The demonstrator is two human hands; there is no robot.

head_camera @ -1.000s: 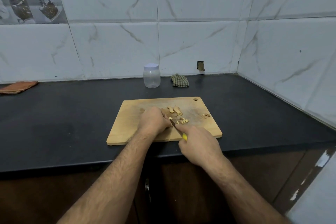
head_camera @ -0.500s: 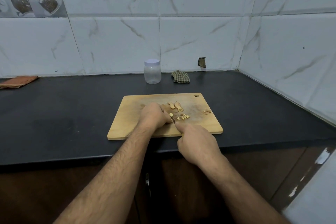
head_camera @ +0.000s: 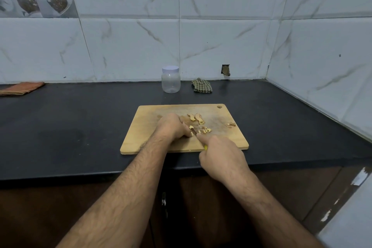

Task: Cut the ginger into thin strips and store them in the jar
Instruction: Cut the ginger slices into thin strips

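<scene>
Wooden board (head_camera: pixel 141 139) carries the ginger (head_camera: pixel 196 118). My left hand (head_camera: pixel 173 126) curls closed, pinning a piece; right hand (head_camera: pixel 221 157) grips the knife (head_camera: pixel 193 131). Ginger seems firm, fibrous, small, likely slippery: pin near the cut.

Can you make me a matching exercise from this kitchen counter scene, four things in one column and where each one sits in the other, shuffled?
Things:
1. jar
2. checked cloth
3. orange cloth
4. cut ginger

Places:
A. far left of the counter
B. on the cutting board
C. by the wall, behind the board, lid on
D. just right of the jar

Pairs: 1-C, 2-D, 3-A, 4-B
</scene>
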